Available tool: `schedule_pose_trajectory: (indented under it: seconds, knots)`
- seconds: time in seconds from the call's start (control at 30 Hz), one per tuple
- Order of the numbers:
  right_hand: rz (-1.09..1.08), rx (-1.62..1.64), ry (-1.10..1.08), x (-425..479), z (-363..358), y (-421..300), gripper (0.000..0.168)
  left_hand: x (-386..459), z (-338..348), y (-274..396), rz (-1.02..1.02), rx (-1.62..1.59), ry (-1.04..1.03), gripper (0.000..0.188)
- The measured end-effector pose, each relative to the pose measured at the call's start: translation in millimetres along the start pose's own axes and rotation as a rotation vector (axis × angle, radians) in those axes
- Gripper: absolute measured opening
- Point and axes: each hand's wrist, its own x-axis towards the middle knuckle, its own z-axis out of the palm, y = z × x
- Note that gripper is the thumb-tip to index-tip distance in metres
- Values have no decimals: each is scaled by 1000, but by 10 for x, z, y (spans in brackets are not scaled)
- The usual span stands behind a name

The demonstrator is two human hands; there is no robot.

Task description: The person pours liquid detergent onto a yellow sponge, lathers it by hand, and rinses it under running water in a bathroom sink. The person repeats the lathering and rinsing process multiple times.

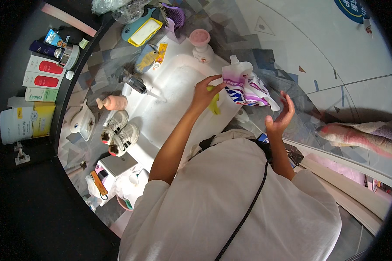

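Observation:
My left hand [206, 93] reaches over the white sink basin [160, 120]. Its thumb and index finger meet the near edge of a crumpled white and purple spout pouch [248, 86]; whether they grip it is unclear. A yellow-green object [214, 104] shows partly behind that hand, its shape mostly hidden. On the pouch's other side, my right hand [282, 114] is raised with fingers apart and nothing in it. The pouch has a white cap and bears printing. A little foamy water appears in the basin.
A pink-topped pump bottle [202, 47] stands on the sink's rim, with a dark faucet [135, 83] opposite my body. White sneakers [121, 133] and a peach pump bottle [114, 102] sit at the left. A whale-shaped soap dish [85, 120] and cabinet shelf boxes [44, 73] lie beyond.

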Motion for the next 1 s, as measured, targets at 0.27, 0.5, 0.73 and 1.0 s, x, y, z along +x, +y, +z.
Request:
schedule_pose_trajectory:
  seconds: [0.27, 0.5, 0.73, 1.0]
  knots:
    - [-419, 347, -167, 252, 9, -685, 48, -249, -268, -163, -72, -217, 253, 29]
    - [110, 411, -862, -62, 1311, -763, 28, -471, -957, -574, -336, -909, 860, 39]
    - [1168, 259, -994, -517, 2636, -277, 70, -404, -1443, -1184, -208, -1353, 887, 48]
    - [1506, 827, -1017, -672, 3407, -166, 61, -264, -1611, -1442, -258, -1426, 802, 56]
